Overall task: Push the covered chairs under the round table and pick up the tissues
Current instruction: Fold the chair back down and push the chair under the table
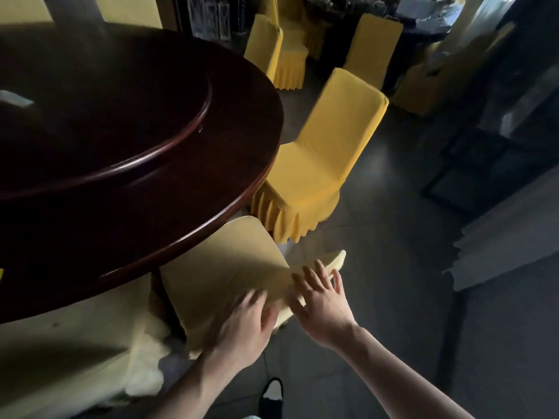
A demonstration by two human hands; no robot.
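A dark round wooden table [127, 225] with a raised turntable fills the left. Right below me stands a yellow-covered chair [223, 267], its seat tucked under the table edge and its backrest toward me. My left hand [242, 328] rests on the top of that backrest, fingers curled over the cloth. My right hand [320, 297] lies flat and spread on the backrest's right top corner. A second yellow-covered chair [317, 158] stands to the right of the table, its seat out from under the edge. A pale object, perhaps tissues [15, 99], lies on the table at far left.
More yellow-covered chairs [272, 52] stand at the back by another table [423, 28]. A pale tablecloth skirt [75, 343] hangs under the round table. Dark furniture [499, 140] lines the right side. My shoe [272, 394] is on the grey tiled floor.
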